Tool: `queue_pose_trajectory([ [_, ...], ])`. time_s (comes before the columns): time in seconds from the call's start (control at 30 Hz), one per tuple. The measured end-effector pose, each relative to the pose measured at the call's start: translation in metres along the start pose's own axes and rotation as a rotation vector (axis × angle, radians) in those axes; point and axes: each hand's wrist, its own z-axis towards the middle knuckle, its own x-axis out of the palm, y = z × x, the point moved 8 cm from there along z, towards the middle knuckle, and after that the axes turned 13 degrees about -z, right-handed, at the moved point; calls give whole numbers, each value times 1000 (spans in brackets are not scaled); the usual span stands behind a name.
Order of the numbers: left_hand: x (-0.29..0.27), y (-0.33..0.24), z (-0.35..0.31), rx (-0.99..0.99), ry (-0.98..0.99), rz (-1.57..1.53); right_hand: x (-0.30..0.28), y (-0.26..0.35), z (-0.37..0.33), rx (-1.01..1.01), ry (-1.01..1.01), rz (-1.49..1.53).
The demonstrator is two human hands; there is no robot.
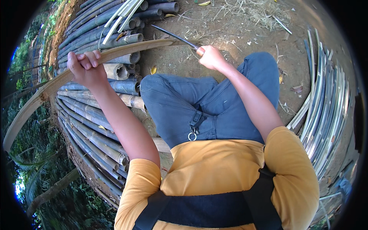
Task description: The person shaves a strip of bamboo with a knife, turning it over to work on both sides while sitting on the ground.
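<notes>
My left hand (87, 69) is closed round a long split bamboo strip (130, 49), which runs from the far left across to the ground ahead of my knees. Its pale inner face shows, with a node near the left part. In my right hand (212, 58) is a knife (174, 35), gripped by its brown handle, the dark narrow blade pointing left and away from me. The blade crosses above the strip's right end; whether the two touch I cannot tell.
Stacked bamboo poles (111, 88) lie along my left, with pale split strips (122, 17) on top. A bundle of thin bamboo strips (326, 111) rests at my right. Shavings (253, 15) cover the dirt ahead. My bent legs (207, 99) are close below my hands.
</notes>
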Motion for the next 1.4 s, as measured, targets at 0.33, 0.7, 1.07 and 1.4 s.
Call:
queue_pose_trajectory([
  [0.33,18,5,1,9,13,-1,27,-27,19,177,-64,74],
  [0.7,17,6,-5,-15,7,-37,40,-56,33,281,-68,58],
  [1.07,-1,2,-6,17,-68,-30,41,-72,21,374,-101,-120],
  [1.4,-10,-4,-12,72,-137,7,49,-77,13,475,-82,-17],
])
